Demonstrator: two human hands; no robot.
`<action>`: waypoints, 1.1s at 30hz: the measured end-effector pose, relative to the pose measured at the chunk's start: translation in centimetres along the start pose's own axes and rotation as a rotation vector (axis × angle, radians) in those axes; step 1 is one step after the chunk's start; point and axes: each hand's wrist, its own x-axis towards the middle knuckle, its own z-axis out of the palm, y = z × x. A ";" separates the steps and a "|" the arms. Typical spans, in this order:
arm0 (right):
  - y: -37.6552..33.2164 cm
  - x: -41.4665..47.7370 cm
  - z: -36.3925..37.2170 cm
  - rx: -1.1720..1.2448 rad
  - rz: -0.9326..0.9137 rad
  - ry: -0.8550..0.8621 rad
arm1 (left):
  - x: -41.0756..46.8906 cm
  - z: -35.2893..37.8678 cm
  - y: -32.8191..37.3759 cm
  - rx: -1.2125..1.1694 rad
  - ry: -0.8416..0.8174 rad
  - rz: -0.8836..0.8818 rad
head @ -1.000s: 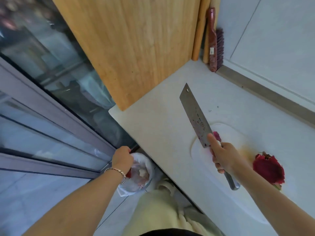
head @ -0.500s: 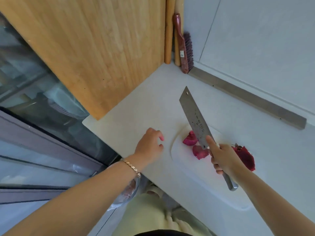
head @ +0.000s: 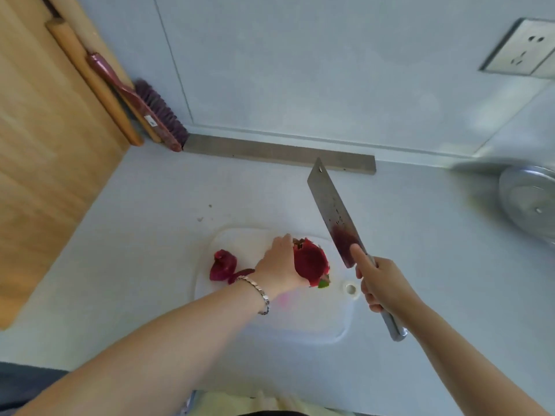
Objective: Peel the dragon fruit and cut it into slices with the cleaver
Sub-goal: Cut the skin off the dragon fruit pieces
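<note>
Left grip (head: 277,265) now clasps dragon fruit (head: 310,261) beside cut pieces (head: 222,265); right grip (head: 383,285) clasps cleaver (head: 330,208).

Bright and evenly lit, with a cool bluish cast across the counter (head: 144,223) and wall (head: 300,70). Faint, soft shadow along the near edge of the cutting board (head: 300,319). Bends straight lines outward, tilting the socket (head: 519,49) at top right. Smears the metal lid (head: 531,205) at the counter's right edge into blur. Soft over the wooden board (head: 45,160); sharpest mid-counter, with a dull sheen on the cleaver (head: 333,211).
</note>
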 end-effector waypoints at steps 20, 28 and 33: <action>2.5 2.6 -0.9 0.057 0.121 -0.089 | 2.5 2.6 -0.8 -0.029 0.154 0.008; 2.6 2.0 -0.2 0.029 0.135 -0.102 | 2.0 -0.4 -1.7 -0.034 0.008 -0.058; 2.5 1.0 -0.1 0.038 0.154 -0.107 | 1.6 0.1 -2.3 -0.017 -0.052 -0.027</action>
